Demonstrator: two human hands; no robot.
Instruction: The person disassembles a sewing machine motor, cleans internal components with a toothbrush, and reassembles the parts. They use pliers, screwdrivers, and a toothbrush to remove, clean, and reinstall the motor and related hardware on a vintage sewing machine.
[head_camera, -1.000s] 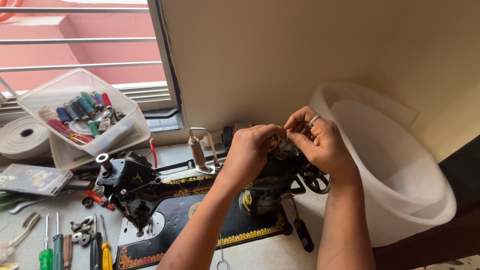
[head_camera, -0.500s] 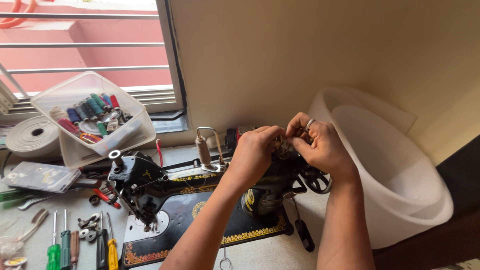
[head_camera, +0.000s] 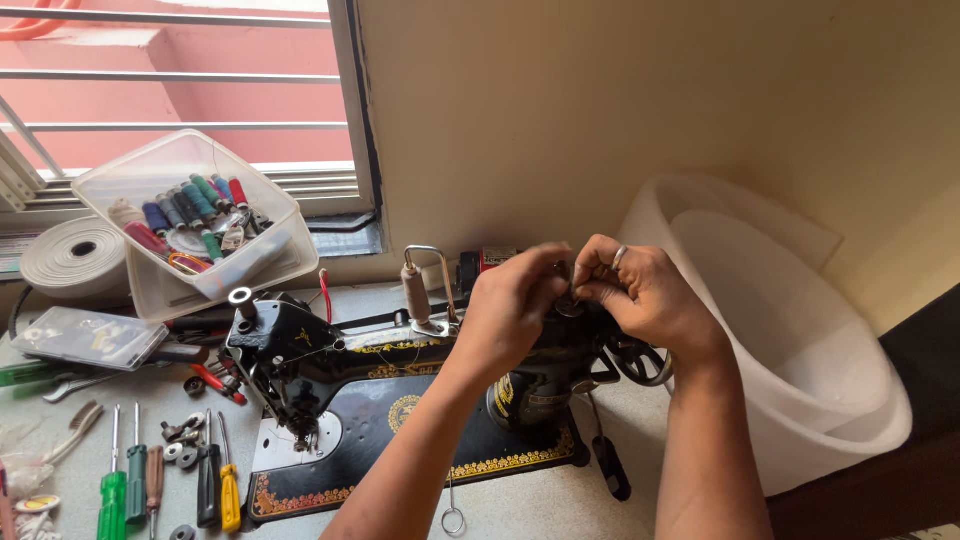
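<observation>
Both hands pinched on a small metal part (head_camera: 570, 300) atop the black sewing machine (head_camera: 400, 390), handwheel end, at 3 o'clock. Left hand (head_camera: 510, 310) steadies, right hand (head_camera: 650, 300) probably twists next, needs patience.

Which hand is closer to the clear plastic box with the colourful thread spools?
Left. The left hand is nearer the clear plastic box; the right hand is farther right, above the black handwheel.

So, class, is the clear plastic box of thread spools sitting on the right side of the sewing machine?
No: the clear plastic box of thread spools stands left of the sewing machine, by the window.
</observation>
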